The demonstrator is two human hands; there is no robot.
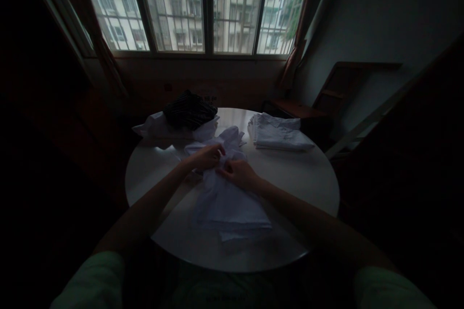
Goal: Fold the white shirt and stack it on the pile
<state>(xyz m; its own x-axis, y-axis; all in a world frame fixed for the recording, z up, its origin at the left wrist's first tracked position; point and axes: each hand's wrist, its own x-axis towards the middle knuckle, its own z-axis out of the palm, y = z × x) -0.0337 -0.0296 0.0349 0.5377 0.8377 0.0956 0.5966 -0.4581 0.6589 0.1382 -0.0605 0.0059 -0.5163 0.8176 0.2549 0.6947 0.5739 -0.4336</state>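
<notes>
A white shirt [232,200] lies in front of me, its lower part spread towards the near edge and its upper part bunched up. My left hand [209,156] is closed on the bunched cloth near the middle. Just right of it and slightly nearer, my right hand [239,173] pinches the same cloth, fingertips close to those of the left. The dim light hides the exact fold or fastening between the fingers.
The round white table [300,188] carries a stack of folded white clothes [281,133] at the back right. At the back left, a dark striped bundle [190,110] rests on white cloth or plastic [155,128]. A wooden chair [335,89] stands beyond, near the barred window [206,9].
</notes>
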